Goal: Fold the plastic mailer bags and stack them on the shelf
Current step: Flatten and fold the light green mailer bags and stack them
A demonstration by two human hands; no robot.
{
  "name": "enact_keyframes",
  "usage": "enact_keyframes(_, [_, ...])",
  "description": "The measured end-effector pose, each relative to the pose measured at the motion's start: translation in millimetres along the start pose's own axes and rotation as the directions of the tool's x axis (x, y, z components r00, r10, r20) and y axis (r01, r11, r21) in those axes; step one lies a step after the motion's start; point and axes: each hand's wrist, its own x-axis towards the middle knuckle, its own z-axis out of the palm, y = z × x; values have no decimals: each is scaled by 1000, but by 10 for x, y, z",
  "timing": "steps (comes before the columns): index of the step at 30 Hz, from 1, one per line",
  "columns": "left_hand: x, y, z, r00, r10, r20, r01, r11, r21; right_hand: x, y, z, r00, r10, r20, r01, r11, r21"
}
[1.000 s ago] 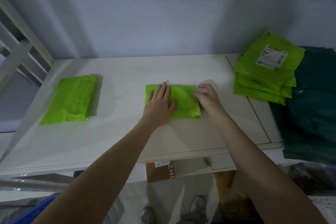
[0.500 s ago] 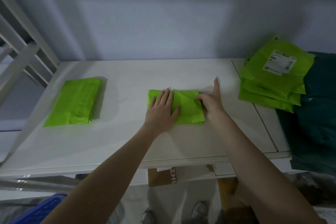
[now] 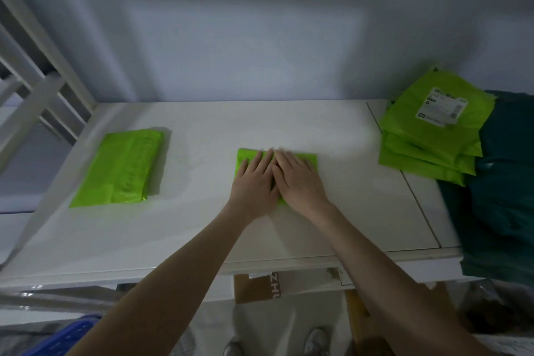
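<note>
A small folded green mailer bag [image 3: 310, 159] lies in the middle of the white shelf [image 3: 219, 130]. My left hand [image 3: 254, 182] and my right hand [image 3: 299, 180] lie flat on it side by side, fingers straight, covering most of it. A stack of folded green mailers [image 3: 121, 167] sits at the left of the shelf. A pile of unfolded green mailers [image 3: 430, 130], the top one with a white label, lies at the right.
Dark teal bags [image 3: 502, 188] are heaped at the far right, partly under the green pile. A white slatted frame [image 3: 37, 89] rises at the left. Below the shelf edge are a cardboard box [image 3: 260, 286] and a blue crate [image 3: 57, 338].
My right hand has moved left from the bag's right edge onto the bag, beside my left hand. The bag now looks narrower under both palms.
</note>
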Motion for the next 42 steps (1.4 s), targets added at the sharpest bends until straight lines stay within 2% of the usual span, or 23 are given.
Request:
enact_keyframes(4, [33,-14,-52,999,-44,-12,43,998,-55,24,57,12,1000,15,1,-15,999,-39])
enact_keyframes(9, [22,-57,-126,997,-73,10,74,997,-25,21,66,-1,999,44,-14,-44,997,-56])
enact_keyframes(13, [-19,-82,-110,993,-117,24,117,993,3,-52,43,4,994,110,-7,-110,992,-58])
enact_keyframes(17, [-53,-69,-77,982,-189,14,190,980,-59,-105,109,-10,974,219,53,-215,974,-70])
enact_keyframes(21, [-50,-73,-94,985,-174,22,175,972,-156,-100,133,-9,974,209,83,-212,977,35])
enact_keyframes(23, [-67,-150,-139,989,-143,25,143,929,-343,-104,158,-51,979,183,87,-197,958,207])
enact_keyframes(25, [-115,-255,-195,988,-152,-33,111,838,-534,-161,210,-132,983,182,12,-170,894,415])
enact_keyframes(26, [-158,-304,-217,984,-158,-79,89,827,-555,-217,238,-167,981,190,-45,-149,874,462])
enact_keyframes(29, [-334,-357,-284,988,-40,-149,-17,932,-362,-439,232,-183,969,165,-183,-88,925,369])
enact_keyframes(32, [-519,-251,-265,980,180,-81,-189,975,-117,-686,28,-53,980,33,-198,-9,992,124])
enact_keyframes(34, [-632,-168,-154,971,235,-49,-233,972,42,-809,-125,49,982,-36,-184,36,999,0])
enact_keyframes(39, [-662,-46,-42,989,145,17,-146,987,61,-844,-175,133,988,-30,-152,8,989,-145])
enact_keyframes(42, [-488,-28,-65,985,149,86,-152,988,29,-715,-85,57,997,32,-76,-42,990,-134])
